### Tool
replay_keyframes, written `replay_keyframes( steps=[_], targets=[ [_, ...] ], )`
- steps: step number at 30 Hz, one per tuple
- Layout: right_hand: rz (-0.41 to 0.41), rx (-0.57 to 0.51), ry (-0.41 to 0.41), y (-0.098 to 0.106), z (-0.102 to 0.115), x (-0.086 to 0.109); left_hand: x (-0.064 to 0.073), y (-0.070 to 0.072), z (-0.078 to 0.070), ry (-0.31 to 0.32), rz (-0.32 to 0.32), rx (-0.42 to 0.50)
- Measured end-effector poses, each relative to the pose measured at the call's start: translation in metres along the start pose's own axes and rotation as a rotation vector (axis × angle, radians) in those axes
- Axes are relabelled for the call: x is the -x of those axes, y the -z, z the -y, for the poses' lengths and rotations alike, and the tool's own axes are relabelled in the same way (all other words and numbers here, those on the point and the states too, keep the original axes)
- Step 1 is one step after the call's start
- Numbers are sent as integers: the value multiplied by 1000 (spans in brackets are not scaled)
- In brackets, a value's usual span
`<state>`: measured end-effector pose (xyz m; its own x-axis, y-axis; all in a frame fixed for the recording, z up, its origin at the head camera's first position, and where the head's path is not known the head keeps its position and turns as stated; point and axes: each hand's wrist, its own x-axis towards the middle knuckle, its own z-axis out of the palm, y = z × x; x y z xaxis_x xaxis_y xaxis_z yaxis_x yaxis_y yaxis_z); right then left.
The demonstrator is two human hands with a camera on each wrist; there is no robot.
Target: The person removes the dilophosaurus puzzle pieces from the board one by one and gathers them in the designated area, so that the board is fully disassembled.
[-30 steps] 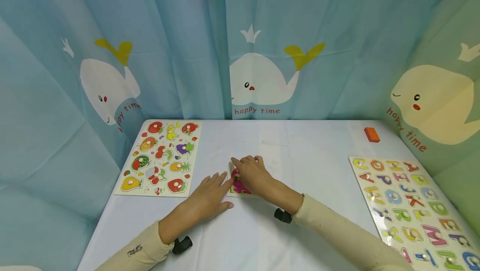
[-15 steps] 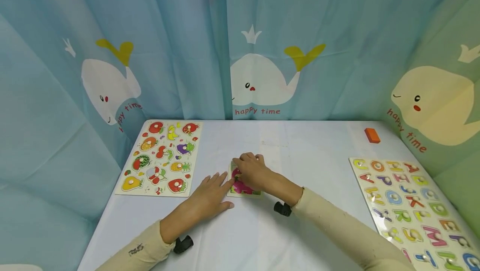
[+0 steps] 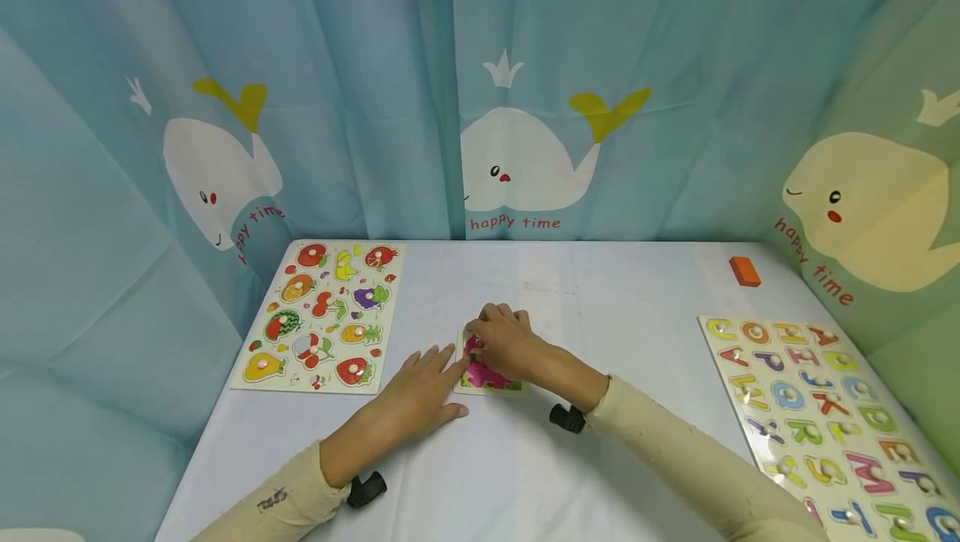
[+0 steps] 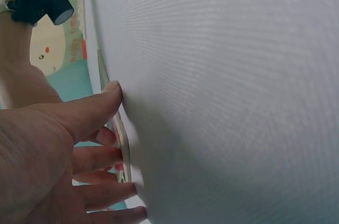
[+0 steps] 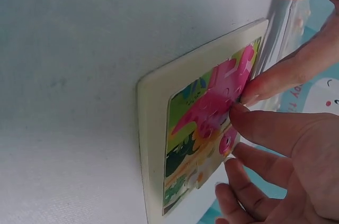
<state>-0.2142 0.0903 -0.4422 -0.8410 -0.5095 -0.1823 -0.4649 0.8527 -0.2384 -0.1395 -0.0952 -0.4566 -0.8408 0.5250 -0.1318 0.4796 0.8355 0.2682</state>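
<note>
A small jigsaw puzzle (image 3: 486, 377) with a pink dinosaur picture lies in its pale frame at the middle of the table. My right hand (image 3: 510, 345) is over its far part. In the right wrist view, thumb and curled fingers of the right hand (image 5: 280, 155) pinch a puzzle piece (image 5: 226, 140) with a printed eye, at the picture's edge. My left hand (image 3: 420, 392) lies by the puzzle's left side, fingers spread and fairly straight, its index fingertip touching the puzzle. From the left wrist, the left hand (image 4: 79, 144) partly covers the puzzle frame (image 4: 124, 142).
A fruit knob-puzzle board (image 3: 330, 365) lies at the left. At the right is an alphabet knob-puzzle board (image 3: 810, 400). An orange block (image 3: 744, 270) sits near the back right corner. Whale-print curtains (image 3: 390, 92) enclose the white table (image 3: 585, 292).
My right hand has shifted slightly away from me, its fingers curling more, and more of the pink picture shows. The left hand has stayed nearly still.
</note>
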Motion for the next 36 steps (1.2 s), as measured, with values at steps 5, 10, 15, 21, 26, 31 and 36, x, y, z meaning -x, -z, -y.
replay_keyframes(
  steps=[5,10,15,21,26,31,36],
  targets=[
    [-10,-61,4,-1,-3,-1,0,0,0,-2,0,-2],
    [-35,-112,25,-4,-6,-4,0,0,0,-10,-2,-10],
    [-61,-135,47,-7,-7,-5,0,0,0,-10,-1,-23],
    [-93,-124,53,-7,-8,-4,-1,2,0,-3,9,-18],
    [-134,-167,119,-4,-11,-1,-2,2,-1,-2,11,-20],
    [-155,-307,241,5,-21,0,-2,1,1,0,13,-19],
    [-152,-428,196,26,-46,4,-3,0,1,11,25,5]
  ],
)
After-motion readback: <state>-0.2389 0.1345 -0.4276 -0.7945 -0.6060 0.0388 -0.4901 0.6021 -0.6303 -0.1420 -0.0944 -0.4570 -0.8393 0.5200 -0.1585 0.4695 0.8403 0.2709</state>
